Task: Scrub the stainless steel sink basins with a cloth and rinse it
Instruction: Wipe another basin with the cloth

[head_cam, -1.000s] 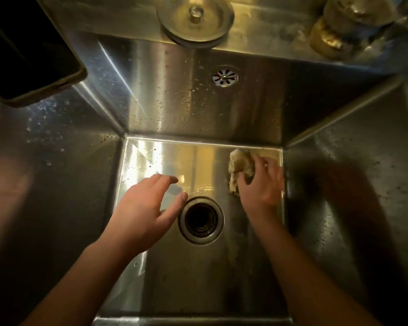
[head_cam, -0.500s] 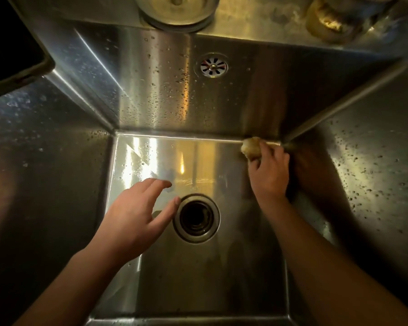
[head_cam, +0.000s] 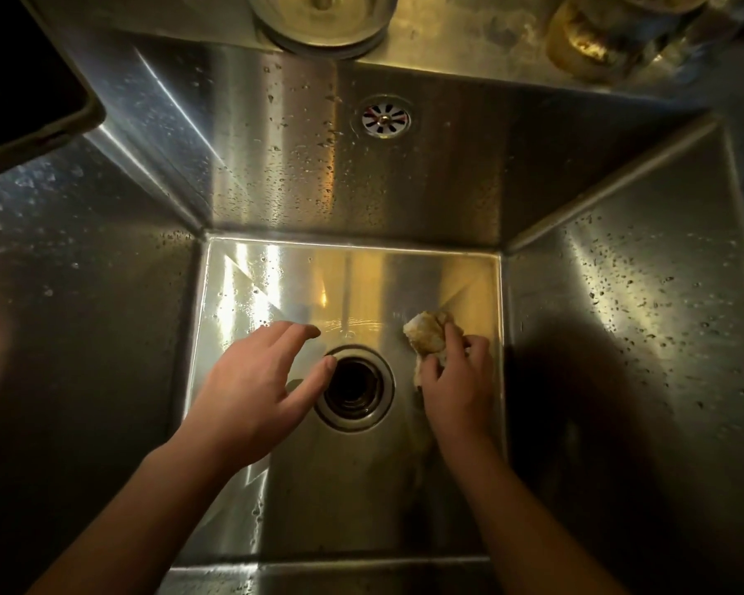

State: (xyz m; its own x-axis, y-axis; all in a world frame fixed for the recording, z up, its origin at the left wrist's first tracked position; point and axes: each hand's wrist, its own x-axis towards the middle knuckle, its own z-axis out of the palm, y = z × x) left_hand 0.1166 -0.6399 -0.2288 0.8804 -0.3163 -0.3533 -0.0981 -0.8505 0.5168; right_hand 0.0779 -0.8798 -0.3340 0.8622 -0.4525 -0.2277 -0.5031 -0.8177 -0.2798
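I look down into a deep stainless steel sink basin (head_cam: 276,199) with wet walls. A crumpled pale yellow cloth (head_cam: 426,334) lies on the basin floor to the right of the open drain hole (head_cam: 355,388). My right hand (head_cam: 458,388) grips the cloth and presses it on the floor near the right wall. My left hand (head_cam: 258,388) hovers left of the drain with fingers spread and relaxed, holding nothing; whether it touches the floor I cannot tell.
An overflow grille (head_cam: 385,118) sits high on the back wall. On the rear ledge lie a round metal drain stopper (head_cam: 323,19) and a jar-like object (head_cam: 610,27). A dark tray (head_cam: 26,92) overhangs the upper left corner.
My right hand drew the cloth back from the far right corner toward the drain. My left hand stayed beside the drain.
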